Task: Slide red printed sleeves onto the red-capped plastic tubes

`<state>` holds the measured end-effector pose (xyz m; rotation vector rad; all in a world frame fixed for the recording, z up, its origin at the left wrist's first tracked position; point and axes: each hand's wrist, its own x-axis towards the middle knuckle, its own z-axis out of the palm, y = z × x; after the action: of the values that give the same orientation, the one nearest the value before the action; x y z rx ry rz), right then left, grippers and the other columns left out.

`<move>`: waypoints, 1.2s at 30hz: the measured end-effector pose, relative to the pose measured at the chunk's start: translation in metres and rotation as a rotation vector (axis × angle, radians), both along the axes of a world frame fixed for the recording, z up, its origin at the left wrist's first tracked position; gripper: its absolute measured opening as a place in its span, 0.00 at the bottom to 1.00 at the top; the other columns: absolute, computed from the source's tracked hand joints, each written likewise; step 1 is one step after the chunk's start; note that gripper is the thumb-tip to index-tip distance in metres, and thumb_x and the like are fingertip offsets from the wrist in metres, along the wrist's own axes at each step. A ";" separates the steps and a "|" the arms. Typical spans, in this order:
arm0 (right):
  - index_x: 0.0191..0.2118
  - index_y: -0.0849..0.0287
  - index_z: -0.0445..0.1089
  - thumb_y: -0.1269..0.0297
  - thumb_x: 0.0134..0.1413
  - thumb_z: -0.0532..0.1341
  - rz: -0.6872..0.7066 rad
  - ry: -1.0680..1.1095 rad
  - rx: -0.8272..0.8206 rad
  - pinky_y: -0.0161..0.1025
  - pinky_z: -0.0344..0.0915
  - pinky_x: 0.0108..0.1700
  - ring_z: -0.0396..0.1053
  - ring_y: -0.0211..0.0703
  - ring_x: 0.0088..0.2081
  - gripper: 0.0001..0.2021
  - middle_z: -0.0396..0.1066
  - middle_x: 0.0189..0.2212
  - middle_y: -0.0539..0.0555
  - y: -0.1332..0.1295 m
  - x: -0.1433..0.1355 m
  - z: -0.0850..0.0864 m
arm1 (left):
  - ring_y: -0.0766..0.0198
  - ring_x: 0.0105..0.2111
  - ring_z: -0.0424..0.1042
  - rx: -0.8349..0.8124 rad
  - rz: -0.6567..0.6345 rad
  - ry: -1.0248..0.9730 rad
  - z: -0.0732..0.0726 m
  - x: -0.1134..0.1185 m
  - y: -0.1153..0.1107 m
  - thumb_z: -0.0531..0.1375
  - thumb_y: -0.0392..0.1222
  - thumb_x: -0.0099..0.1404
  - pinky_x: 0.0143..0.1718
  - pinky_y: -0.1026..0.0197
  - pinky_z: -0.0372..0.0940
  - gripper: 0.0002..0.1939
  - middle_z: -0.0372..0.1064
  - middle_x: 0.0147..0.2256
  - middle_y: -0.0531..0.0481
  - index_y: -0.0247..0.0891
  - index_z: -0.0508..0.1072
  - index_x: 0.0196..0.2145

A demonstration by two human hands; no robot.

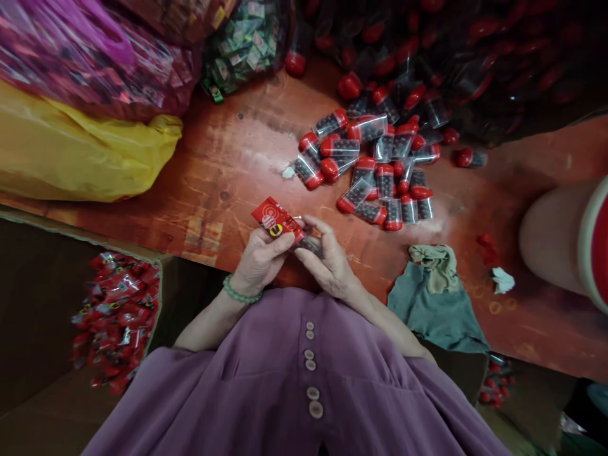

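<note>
My left hand (263, 254), with a green bead bracelet above it, pinches a red printed card (270, 215) between thumb and fingers. Close against it, my right hand (333, 263) curls around a small clear tube (311, 244) of dark pellets, mostly hidden by the fingers. The tube's end meets the card's lower right end; whether it is inside a fold of the card I cannot tell. Beyond my hands lies a loose group of similar clear tubes (342, 148) with red caps and dark pellets.
Behind lies a dark heap of red-capped tubes (408, 47). Left are a yellow bag (85, 149), a purple bag (109, 69) and a bag of green packets (247, 44). Below left, a box (159, 297) holds red-carded packs. Right are a grey-green cloth (432, 310) and a white bucket (551, 234).
</note>
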<state>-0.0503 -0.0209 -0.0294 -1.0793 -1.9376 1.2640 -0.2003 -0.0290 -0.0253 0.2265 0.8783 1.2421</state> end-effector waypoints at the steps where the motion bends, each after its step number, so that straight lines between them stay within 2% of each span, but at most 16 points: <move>1: 0.68 0.51 0.46 0.55 0.69 0.54 -0.015 -0.024 0.058 0.47 0.76 0.53 0.75 0.45 0.52 0.27 0.68 0.59 0.60 0.000 0.000 -0.003 | 0.58 0.36 0.79 -0.007 -0.002 0.004 0.000 0.002 0.000 0.75 0.46 0.47 0.47 0.55 0.73 0.14 0.80 0.31 0.47 0.38 0.82 0.30; 5: 0.68 0.51 0.48 0.56 0.68 0.55 -0.071 -0.066 0.305 0.49 0.75 0.54 0.74 0.49 0.55 0.28 0.68 0.58 0.61 0.002 0.001 -0.015 | 0.59 0.34 0.78 -0.024 -0.005 0.007 -0.002 0.009 0.001 0.75 0.50 0.48 0.46 0.56 0.73 0.15 0.79 0.30 0.47 0.37 0.82 0.29; 11: 0.63 0.49 0.55 0.58 0.69 0.55 -0.098 0.032 0.160 0.43 0.76 0.52 0.75 0.43 0.52 0.21 0.72 0.54 0.56 0.004 -0.003 -0.007 | 0.62 0.33 0.78 -0.015 0.043 0.046 -0.005 0.007 0.000 0.75 0.52 0.47 0.44 0.59 0.72 0.16 0.79 0.28 0.49 0.38 0.82 0.29; 15: 0.63 0.50 0.56 0.57 0.69 0.55 -0.108 0.048 0.147 0.43 0.76 0.52 0.75 0.43 0.51 0.20 0.72 0.53 0.56 0.004 -0.005 -0.005 | 0.61 0.35 0.78 0.024 0.091 0.069 -0.004 0.003 -0.002 0.74 0.53 0.50 0.46 0.57 0.72 0.17 0.79 0.31 0.48 0.39 0.82 0.32; 20: 0.68 0.51 0.49 0.57 0.67 0.56 -0.043 -0.066 0.330 0.45 0.76 0.52 0.76 0.48 0.51 0.27 0.71 0.56 0.60 0.006 0.002 -0.015 | 0.63 0.32 0.77 -0.043 0.064 0.069 -0.005 0.003 -0.002 0.76 0.47 0.47 0.45 0.59 0.71 0.15 0.79 0.30 0.50 0.38 0.81 0.29; 23: 0.71 0.50 0.45 0.58 0.67 0.57 0.009 -0.101 0.451 0.46 0.76 0.51 0.76 0.49 0.50 0.32 0.71 0.57 0.60 0.009 0.005 -0.018 | 0.63 0.33 0.77 -0.057 0.056 0.048 -0.006 0.004 -0.001 0.76 0.47 0.46 0.46 0.57 0.71 0.16 0.79 0.31 0.50 0.38 0.81 0.31; 29: 0.70 0.51 0.43 0.54 0.70 0.52 -0.075 -0.125 0.409 0.44 0.77 0.49 0.76 0.46 0.51 0.29 0.72 0.55 0.60 0.010 0.000 -0.016 | 0.58 0.38 0.78 -0.003 0.072 0.048 -0.004 0.005 0.002 0.75 0.52 0.48 0.48 0.55 0.71 0.18 0.80 0.33 0.48 0.39 0.81 0.33; 36: 0.70 0.53 0.45 0.56 0.68 0.55 0.037 -0.162 0.475 0.48 0.77 0.49 0.77 0.50 0.47 0.30 0.72 0.55 0.62 0.008 0.003 -0.024 | 0.62 0.33 0.78 -0.033 0.060 0.097 -0.005 0.003 0.001 0.75 0.48 0.47 0.46 0.57 0.71 0.16 0.79 0.31 0.50 0.38 0.81 0.32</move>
<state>-0.0470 -0.0129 -0.0531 -0.9207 -2.2335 0.6904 -0.1974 -0.0279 -0.0301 0.2364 0.9948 1.2798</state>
